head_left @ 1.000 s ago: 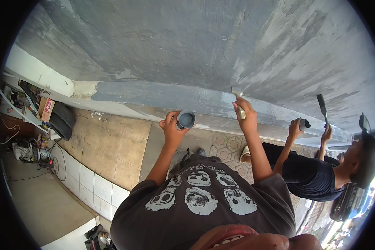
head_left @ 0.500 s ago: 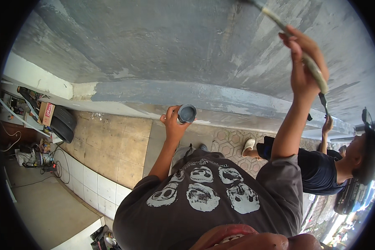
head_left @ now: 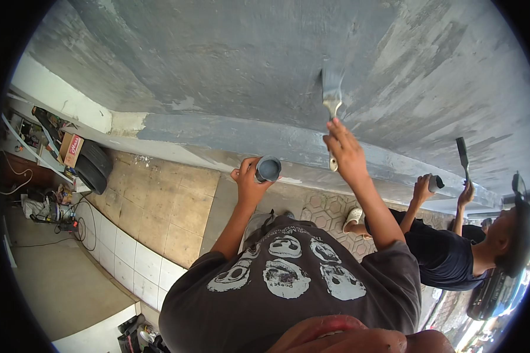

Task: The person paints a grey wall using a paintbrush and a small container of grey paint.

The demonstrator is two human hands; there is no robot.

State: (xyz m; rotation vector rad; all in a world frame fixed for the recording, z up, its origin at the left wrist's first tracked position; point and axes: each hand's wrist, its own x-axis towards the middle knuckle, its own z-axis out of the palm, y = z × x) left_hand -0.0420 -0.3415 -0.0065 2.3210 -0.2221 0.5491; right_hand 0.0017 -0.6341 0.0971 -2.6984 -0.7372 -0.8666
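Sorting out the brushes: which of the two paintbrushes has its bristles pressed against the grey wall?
The pale-handled paintbrush in the wearer's right hand; the co-worker's dark brush is farther right.

- My left hand [head_left: 248,179] holds a small cup [head_left: 269,169], left of my right hand [head_left: 346,154].
- The paintbrush [head_left: 332,106] in my right hand touches the wall [head_left: 218,65] above.
- A co-worker [head_left: 453,247] stands to my right, and a tyre [head_left: 93,165] lies far left.

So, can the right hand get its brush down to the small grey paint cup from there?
Probably yes: the right hand holds the flat paintbrush just above and beside the small grey paint cup in the left hand, with nothing between them.
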